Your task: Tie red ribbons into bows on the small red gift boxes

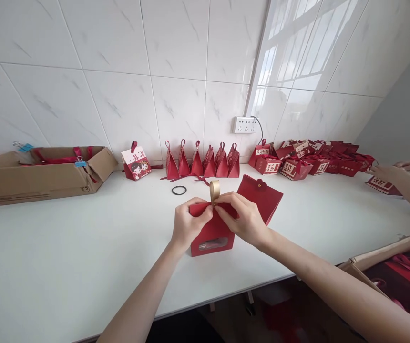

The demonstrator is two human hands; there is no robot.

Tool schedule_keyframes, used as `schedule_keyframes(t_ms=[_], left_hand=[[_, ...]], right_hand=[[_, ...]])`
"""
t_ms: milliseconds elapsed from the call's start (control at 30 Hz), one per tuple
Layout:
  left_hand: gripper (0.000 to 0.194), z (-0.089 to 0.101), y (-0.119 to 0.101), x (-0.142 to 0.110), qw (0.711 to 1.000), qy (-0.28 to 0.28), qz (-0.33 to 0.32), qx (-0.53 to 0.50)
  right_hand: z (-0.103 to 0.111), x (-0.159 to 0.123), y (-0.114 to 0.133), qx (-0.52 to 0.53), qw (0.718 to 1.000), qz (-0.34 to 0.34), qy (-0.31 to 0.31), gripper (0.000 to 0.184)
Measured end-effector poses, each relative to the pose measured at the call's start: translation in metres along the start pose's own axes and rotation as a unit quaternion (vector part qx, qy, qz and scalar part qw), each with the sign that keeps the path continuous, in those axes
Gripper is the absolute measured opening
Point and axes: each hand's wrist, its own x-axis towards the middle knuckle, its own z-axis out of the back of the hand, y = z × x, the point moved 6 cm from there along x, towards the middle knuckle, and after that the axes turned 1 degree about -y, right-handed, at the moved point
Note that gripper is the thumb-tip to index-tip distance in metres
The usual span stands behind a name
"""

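A red gift box [212, 229] with a small clear window [212, 244] stands upright on the white table in front of me. A gold ribbon [214, 189] rises in a loop from its top edge. My left hand [189, 225] is closed, pinching the box's top edge at the left of the ribbon. From the right, my right hand [246, 216] pinches the base of the ribbon, its fingertips almost meeting my left thumb. Just behind my right hand is a second red box [262, 197], tilted, with a scalloped flap. Fingers cover part of the ribbon's base.
Several triangular red boxes [197, 164] line the tiled wall, beside a printed box [137, 164]. A cardboard carton [40, 178] sits left; a black ring [179, 190] lies centrally. Finished-looking boxes [294, 166] crowd the right, near another person's hands [393, 176]. An open carton [365, 267] is lower right.
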Motion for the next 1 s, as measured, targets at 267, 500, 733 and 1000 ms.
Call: schedule_keyframes(t_ms=[267,500,733,1000], left_hand=[[0.01,0.001,-0.002,0.001,1.0,-0.015,0.008,0.014],[0.01,0.002,-0.001,0.0,1.0,-0.014,0.007,0.012],[0.012,0.002,0.0,0.0,1.0,-0.012,0.01,0.019],[0.017,0.001,-0.003,-0.001,1.0,0.011,-0.009,0.009]], right_hand=[[-0.001,0.0,0.0,-0.031,0.999,-0.021,0.0,0.009],[0.001,0.001,0.012,-0.129,0.986,0.1,0.019,0.017],[0.007,0.008,-0.002,-0.074,0.988,0.102,0.093,0.022],[0.003,0.005,-0.016,0.073,0.989,-0.117,0.051,0.026]])
